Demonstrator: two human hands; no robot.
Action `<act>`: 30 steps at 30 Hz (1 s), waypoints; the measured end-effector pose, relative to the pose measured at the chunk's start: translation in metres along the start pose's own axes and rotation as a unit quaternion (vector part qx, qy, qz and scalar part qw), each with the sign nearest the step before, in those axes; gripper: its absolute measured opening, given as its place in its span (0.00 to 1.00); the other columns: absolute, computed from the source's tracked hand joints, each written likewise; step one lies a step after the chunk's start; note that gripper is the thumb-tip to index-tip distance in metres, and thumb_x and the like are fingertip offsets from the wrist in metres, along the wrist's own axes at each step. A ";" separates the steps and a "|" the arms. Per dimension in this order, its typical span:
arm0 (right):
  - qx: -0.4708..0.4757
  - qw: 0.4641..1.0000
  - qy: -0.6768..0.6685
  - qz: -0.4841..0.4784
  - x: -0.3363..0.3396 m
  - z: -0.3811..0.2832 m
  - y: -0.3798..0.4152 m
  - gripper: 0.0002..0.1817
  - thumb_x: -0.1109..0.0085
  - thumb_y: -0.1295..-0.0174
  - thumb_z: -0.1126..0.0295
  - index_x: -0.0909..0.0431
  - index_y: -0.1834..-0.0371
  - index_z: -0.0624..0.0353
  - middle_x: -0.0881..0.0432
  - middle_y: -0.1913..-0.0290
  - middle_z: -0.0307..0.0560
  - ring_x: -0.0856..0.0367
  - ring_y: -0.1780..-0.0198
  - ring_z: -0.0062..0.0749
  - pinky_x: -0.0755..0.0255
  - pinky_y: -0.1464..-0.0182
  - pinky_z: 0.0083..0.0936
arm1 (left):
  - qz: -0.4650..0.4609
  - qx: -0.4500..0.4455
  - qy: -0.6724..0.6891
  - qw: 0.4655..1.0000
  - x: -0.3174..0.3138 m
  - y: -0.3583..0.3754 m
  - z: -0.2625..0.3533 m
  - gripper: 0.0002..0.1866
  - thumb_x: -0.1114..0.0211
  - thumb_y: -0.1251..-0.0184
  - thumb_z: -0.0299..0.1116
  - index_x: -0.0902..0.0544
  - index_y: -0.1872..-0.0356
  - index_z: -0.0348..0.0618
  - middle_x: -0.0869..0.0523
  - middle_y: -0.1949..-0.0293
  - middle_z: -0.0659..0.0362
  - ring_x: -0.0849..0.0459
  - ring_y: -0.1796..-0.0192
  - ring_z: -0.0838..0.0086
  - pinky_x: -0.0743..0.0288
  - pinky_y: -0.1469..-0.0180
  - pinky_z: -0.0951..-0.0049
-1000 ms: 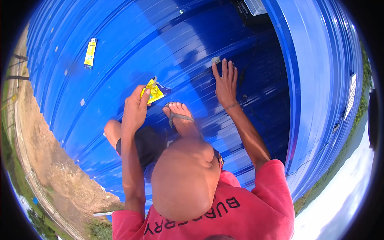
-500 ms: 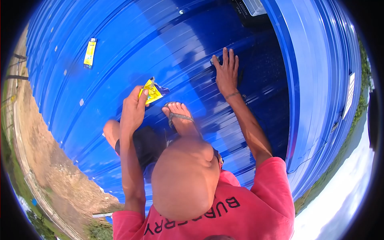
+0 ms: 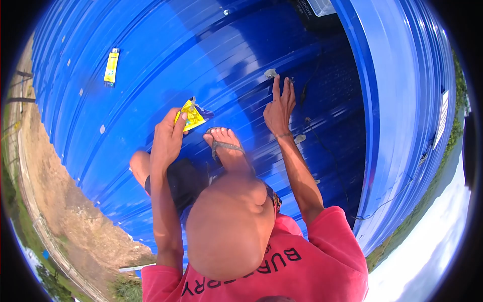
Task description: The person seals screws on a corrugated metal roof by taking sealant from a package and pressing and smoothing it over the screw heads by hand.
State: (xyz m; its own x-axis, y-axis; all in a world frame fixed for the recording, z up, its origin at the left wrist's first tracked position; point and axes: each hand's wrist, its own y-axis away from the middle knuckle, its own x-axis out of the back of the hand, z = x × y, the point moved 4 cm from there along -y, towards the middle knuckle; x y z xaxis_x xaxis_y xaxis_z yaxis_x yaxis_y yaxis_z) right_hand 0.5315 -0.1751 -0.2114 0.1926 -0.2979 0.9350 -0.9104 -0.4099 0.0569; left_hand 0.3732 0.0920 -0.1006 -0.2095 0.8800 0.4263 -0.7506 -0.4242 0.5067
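My left hand (image 3: 170, 132) is closed on a crumpled yellow and purple sachet (image 3: 191, 117), pinching its edge between thumb and fingers above the blue corrugated metal sheet (image 3: 166, 60). On the shaded side, my right hand (image 3: 279, 108) has its fingers stretched out low over the sheet, with nothing in them. A small greyish patch (image 3: 270, 73) lies on a ridge just beyond its fingertips. Another pale patch (image 3: 300, 139) is beside the right wrist. My sandalled foot (image 3: 225, 138) rests between the hands, below the sachet.
A narrow yellow packet with dark ends (image 3: 111, 68) lies at the upper left. At the top right is a black-framed lamp marked with wattage (image 3: 314, 10). A dark cable (image 3: 327, 146) runs along the shade by a raised blue wall (image 3: 375, 100). Bare ground (image 3: 75, 201) shows past the sheet's left edge.
My right hand has drawn back toward me and slightly left, uncovering the greyish patch that was under its thumb side. My left hand and the sachet have stayed put.
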 end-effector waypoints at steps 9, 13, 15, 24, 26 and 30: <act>-0.034 0.999 0.031 -0.023 -0.036 -0.014 0.005 0.51 0.48 0.45 0.83 0.62 0.15 0.60 0.62 0.17 0.72 0.63 0.17 0.67 0.63 0.20 0.62 | -0.013 -0.005 -0.023 1.000 -0.005 -0.002 0.009 0.18 0.47 0.18 0.43 0.19 0.47 0.37 0.17 0.73 0.52 0.18 0.69 0.70 0.26 0.63 0.66; -0.048 0.998 0.023 -0.033 -0.031 -0.026 0.014 0.52 0.47 0.47 0.84 0.60 0.16 0.61 0.62 0.18 0.73 0.60 0.17 0.67 0.63 0.19 0.61 | -0.016 -0.002 -0.018 1.000 -0.006 -0.003 0.011 0.18 0.47 0.18 0.43 0.19 0.47 0.37 0.17 0.74 0.52 0.19 0.69 0.72 0.27 0.64 0.66; -0.053 0.998 -0.014 -0.016 -0.019 -0.029 0.016 0.52 0.47 0.47 0.84 0.59 0.16 0.60 0.61 0.18 0.73 0.60 0.17 0.67 0.63 0.19 0.61 | -0.020 0.004 -0.016 1.000 -0.005 -0.002 0.010 0.18 0.47 0.18 0.43 0.19 0.47 0.37 0.17 0.74 0.53 0.20 0.69 0.72 0.27 0.64 0.67; 0.005 0.998 0.041 0.038 0.002 -0.009 -0.017 0.46 0.39 0.50 0.83 0.39 0.22 0.58 0.55 0.20 0.74 0.59 0.18 0.69 0.58 0.20 0.63 | -0.016 -0.009 -0.020 1.000 -0.003 -0.001 0.007 0.19 0.47 0.18 0.43 0.19 0.48 0.36 0.18 0.74 0.52 0.20 0.70 0.71 0.27 0.64 0.67; 0.016 0.998 0.043 0.042 0.003 -0.009 -0.020 0.44 0.39 0.50 0.84 0.37 0.23 0.59 0.53 0.20 0.74 0.58 0.18 0.68 0.58 0.20 0.63 | -0.015 -0.008 -0.020 1.000 -0.002 0.000 0.006 0.18 0.46 0.18 0.43 0.19 0.48 0.36 0.18 0.74 0.51 0.20 0.70 0.71 0.27 0.64 0.66; 0.050 0.996 0.066 0.046 0.002 -0.008 -0.030 0.42 0.40 0.49 0.85 0.34 0.25 0.56 0.50 0.21 0.73 0.55 0.19 0.68 0.58 0.20 0.63 | -0.016 -0.005 -0.017 1.000 -0.001 0.000 0.004 0.18 0.47 0.18 0.43 0.19 0.48 0.36 0.18 0.74 0.52 0.20 0.70 0.70 0.27 0.64 0.65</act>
State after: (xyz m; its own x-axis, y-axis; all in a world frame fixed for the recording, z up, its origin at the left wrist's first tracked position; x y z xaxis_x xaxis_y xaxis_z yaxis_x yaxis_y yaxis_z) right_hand 0.5559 -0.1566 -0.2082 0.0539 -0.2254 0.9728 -0.8801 -0.4710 -0.0603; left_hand 0.3758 0.0897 -0.0979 -0.1637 0.8857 0.4345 -0.7630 -0.3929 0.5133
